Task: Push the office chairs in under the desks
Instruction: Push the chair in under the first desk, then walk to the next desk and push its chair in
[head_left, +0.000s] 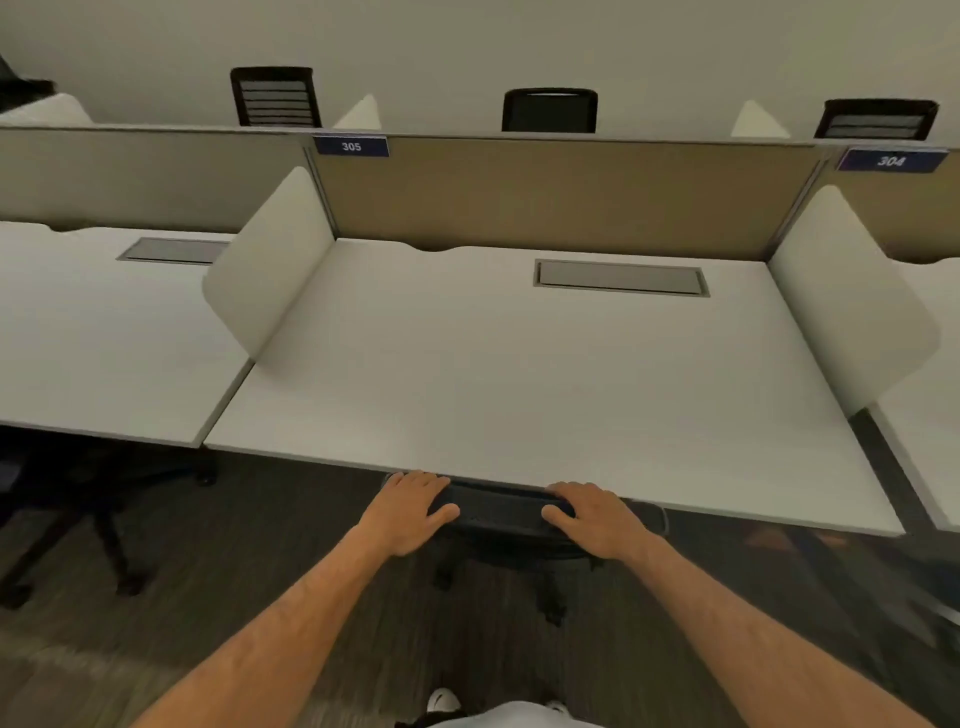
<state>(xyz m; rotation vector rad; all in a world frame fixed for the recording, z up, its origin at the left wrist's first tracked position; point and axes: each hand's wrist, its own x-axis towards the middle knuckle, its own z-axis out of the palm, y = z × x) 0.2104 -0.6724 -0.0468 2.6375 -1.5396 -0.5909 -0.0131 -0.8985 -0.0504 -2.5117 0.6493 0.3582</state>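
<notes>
A black office chair stands right at the front edge of the white desk; only the top of its backrest and part of its wheeled base show. My left hand lies on the left end of the backrest top, fingers curled over its far edge. My right hand grips the right end the same way. The seat is hidden under the desktop.
White side dividers and a tan back panel labelled 305 enclose the desk. Another black chair base sits under the left desk. Chair backs show beyond the panel. Dark carpet lies around me.
</notes>
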